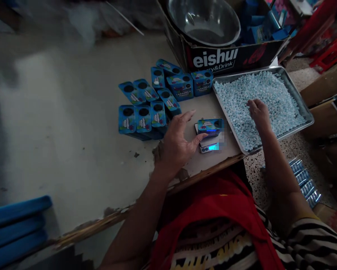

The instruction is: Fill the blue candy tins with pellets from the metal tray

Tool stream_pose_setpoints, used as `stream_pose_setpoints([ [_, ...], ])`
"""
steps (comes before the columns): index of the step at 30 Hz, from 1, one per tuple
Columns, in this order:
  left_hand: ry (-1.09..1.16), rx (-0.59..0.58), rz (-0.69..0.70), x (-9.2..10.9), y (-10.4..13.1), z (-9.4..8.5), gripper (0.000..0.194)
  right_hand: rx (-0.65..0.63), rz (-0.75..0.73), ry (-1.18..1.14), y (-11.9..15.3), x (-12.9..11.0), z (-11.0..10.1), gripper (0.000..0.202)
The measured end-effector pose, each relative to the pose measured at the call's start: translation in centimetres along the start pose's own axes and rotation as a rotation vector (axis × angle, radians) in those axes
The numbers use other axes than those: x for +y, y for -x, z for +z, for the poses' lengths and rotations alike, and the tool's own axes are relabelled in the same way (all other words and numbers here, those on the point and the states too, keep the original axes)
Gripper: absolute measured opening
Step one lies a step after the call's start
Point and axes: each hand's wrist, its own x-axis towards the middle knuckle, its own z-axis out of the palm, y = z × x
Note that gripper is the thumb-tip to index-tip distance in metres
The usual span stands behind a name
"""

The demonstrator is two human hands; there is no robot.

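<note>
Fingers (198,140) of the left hand (176,144) are spread apart, nothing clamped between them. Thumb points to frame right, its tip at the near edge of the blue tin (209,124); can't tell if it actually touches. Index points up and right, left of the tin, not on it. Tin sits on a small scale (204,149), just right of frame center, lid label facing up, scale display lit. Right side of tin and scale is pixelated, no detail there.

Right hand (260,112) is in the right half of the frame, over the metal tray (307,119). Fingers bunched together at the pale blue candies (281,93); can't tell if any are pinched in them. Tin is left of that hand, well apart, past the tray's left rim.

More blue tins (180,87) stand grouped on the tabletop (81,131), upper middle of the frame, beyond the left hand. Cardboard box (213,58) at top center-right, metal bowl (205,22) in it, more blue stuff beside the bowl. Tray's upper edge sits just below the box. Silvery-blue packs (305,182) lie on the floor, lower right.
</note>
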Motion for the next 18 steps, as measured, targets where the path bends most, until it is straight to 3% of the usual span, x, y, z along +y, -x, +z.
stream_pose_setpoints([
  [2,-0.014,-0.047,-0.069,0.0,0.1,-0.1,0.074,-0.188,0.194,-0.193,0.2,-1.3,-0.5,0.038],
  [4,-0.025,-0.111,-0.154,0.0,0.2,0.1,0.081,-0.429,0.290,-0.303,0.7,-3.0,-0.8,0.037],
  [9,0.014,-0.166,-0.289,0.1,0.8,0.1,0.076,-0.842,0.164,-0.197,1.9,-7.9,-0.1,0.024],
  [13,0.047,-0.110,-0.321,0.3,1.6,-1.0,0.076,-0.918,-0.141,0.228,2.5,-11.6,1.5,0.009],
  [16,0.057,-0.080,-0.346,0.4,2.2,-2.0,0.075,-0.900,-0.409,0.568,3.3,-13.5,2.3,0.014],
  [18,0.061,-0.078,-0.367,0.5,2.5,-2.6,0.073,-0.899,-0.464,0.674,3.7,-14.0,2.5,0.018],
])
